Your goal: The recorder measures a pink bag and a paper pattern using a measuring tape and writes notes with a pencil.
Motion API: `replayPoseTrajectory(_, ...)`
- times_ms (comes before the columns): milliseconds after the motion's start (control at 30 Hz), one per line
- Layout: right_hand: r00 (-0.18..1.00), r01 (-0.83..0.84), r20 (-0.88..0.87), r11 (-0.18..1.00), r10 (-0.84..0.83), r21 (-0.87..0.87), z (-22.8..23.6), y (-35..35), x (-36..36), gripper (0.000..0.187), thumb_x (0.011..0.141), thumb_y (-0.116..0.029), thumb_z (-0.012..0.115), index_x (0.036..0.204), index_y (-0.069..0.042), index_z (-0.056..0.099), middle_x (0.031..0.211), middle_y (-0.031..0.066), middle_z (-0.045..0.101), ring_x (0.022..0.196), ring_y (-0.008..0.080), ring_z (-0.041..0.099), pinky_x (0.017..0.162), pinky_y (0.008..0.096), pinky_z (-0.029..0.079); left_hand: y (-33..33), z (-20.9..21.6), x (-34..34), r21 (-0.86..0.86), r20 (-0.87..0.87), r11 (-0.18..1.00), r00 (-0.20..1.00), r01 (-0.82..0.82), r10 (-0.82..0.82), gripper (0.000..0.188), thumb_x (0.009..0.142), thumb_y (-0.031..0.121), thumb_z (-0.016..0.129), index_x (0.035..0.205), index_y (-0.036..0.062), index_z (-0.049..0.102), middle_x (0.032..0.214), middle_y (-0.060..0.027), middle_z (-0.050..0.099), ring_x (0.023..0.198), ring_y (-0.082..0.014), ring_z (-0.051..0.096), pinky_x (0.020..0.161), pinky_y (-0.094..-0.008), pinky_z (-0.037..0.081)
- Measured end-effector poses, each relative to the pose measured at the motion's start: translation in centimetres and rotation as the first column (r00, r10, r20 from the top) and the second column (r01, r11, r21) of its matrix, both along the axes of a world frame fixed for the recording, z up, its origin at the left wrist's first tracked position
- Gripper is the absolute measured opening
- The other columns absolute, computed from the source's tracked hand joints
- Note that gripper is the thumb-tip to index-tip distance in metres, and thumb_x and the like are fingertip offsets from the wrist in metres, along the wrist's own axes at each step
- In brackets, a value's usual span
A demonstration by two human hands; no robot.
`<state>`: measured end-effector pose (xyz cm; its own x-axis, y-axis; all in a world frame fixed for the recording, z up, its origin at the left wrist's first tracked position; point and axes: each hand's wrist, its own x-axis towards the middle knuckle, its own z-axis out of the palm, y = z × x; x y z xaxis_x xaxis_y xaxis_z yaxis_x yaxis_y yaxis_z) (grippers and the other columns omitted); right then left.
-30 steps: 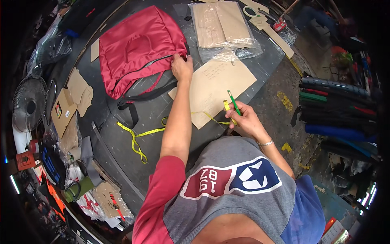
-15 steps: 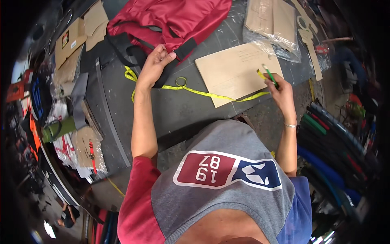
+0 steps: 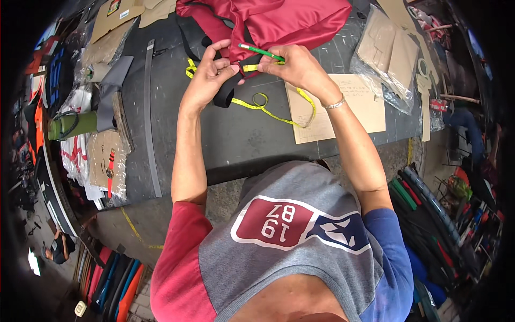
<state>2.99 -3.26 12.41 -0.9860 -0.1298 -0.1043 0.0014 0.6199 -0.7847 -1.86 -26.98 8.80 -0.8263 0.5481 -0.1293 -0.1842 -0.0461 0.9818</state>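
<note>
A shiny dark red fabric piece (image 3: 300, 24), sewn with black webbing, lies at the far side of the dark table. My left hand (image 3: 204, 80) pinches the black webbing strap (image 3: 227, 90) at the near edge of this fabric, and the strap's loose end curls below the fingers. Close on its right, my right hand (image 3: 300, 67) grips the end of a yellow tape measure (image 3: 250, 68) together with a green pencil (image 3: 260, 51), which points left over the fabric. The tape's end lies against the strap; the rest trails in loops over the table.
A tan sheet with handwriting (image 3: 365, 115) lies under my right forearm. Brown pieces in clear plastic (image 3: 389, 48) sit at the far right. On the left are a long grey metal strip (image 3: 148, 118), cardboard (image 3: 120, 19) and a green bottle (image 3: 80, 124). Fabric rolls (image 3: 429, 214) stand right of the table.
My right hand has moved left and away from me, from over the tan sheet to beside my left hand, bringing the tape end and pencil. The view has shifted slightly.
</note>
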Motion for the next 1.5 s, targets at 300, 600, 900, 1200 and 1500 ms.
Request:
replayPoseTrajectory(300,0.999,-0.033,-0.018,0.999,0.033,0.013,-0.3,-0.5,-1.5,0.024,0.088,-0.024,0.079,0.093,-0.001,0.076,0.074,0.0074,0.069,0.07,0.012,0.064,0.073,0.0316,0.052,-1.0,-0.1,-0.2,0.007,-0.056,0.999,0.997,0.05,-0.049,0.063,0.094,-0.003,0.064,0.154,0.009,0.048,0.107,-0.0034,0.07,0.097,-0.0095,0.065,0.091,-0.0308,0.058)
replayPoseTrajectory(600,1.0,-0.019,0.008,0.998,0.018,0.058,0.3,-1.4,-1.7,0.026,0.087,-0.026,0.081,0.095,-0.001,0.077,0.074,0.007,0.07,0.069,0.0122,0.064,0.072,0.0319,0.052,-0.8,-0.2,0.4,-0.081,-0.154,0.996,0.988,-0.043,0.03,0.052,0.091,0.001,0.073,0.141,0.0038,0.061,0.126,-0.0047,0.069,0.114,-0.0121,0.062,0.102,-0.0269,0.048)
replayPoseTrajectory(900,0.997,0.018,0.078,0.998,-0.014,-0.058,-3.0,3.4,-4.1,0.023,0.087,-0.023,0.083,0.098,-0.003,0.079,0.082,0.0007,0.074,0.078,0.0075,0.066,0.077,0.0256,0.053,-1.6,-1.0,0.0,-0.103,-0.099,0.98,0.982,-0.171,0.161,0.047,0.093,0.001,0.073,0.138,0.0057,0.063,0.118,-0.0057,0.074,0.109,-0.0089,0.064,0.1,-0.0253,0.046)
replayPoseTrajectory(1200,0.998,0.059,-0.008,0.998,-0.059,-0.012,-4.4,2.5,-4.4,0.028,0.085,-0.03,0.081,0.095,-0.004,0.078,0.07,0.0068,0.067,0.064,0.0157,0.061,0.066,0.0338,0.05,-2.2,-1.5,-0.2,-0.09,-0.068,0.975,0.978,-0.203,0.197,0.048,0.09,-0.001,0.072,0.137,0.0037,0.063,0.112,-0.0047,0.074,0.102,-0.0079,0.066,0.096,-0.0237,0.048)
replayPoseTrajectory(1500,0.998,0.059,-0.039,0.998,-0.058,0.002,-4.6,2.3,-4.2,0.027,0.085,-0.031,0.081,0.093,-0.005,0.077,0.071,0.0074,0.068,0.065,0.0155,0.064,0.067,0.033,0.05,-2.3,-2.0,-0.3,-0.052,-0.02,0.979,0.98,-0.197,0.196,0.05,0.088,-0.001,0.074,0.137,0.0035,0.064,0.112,-0.0048,0.075,0.102,-0.0084,0.066,0.098,-0.0236,0.047)
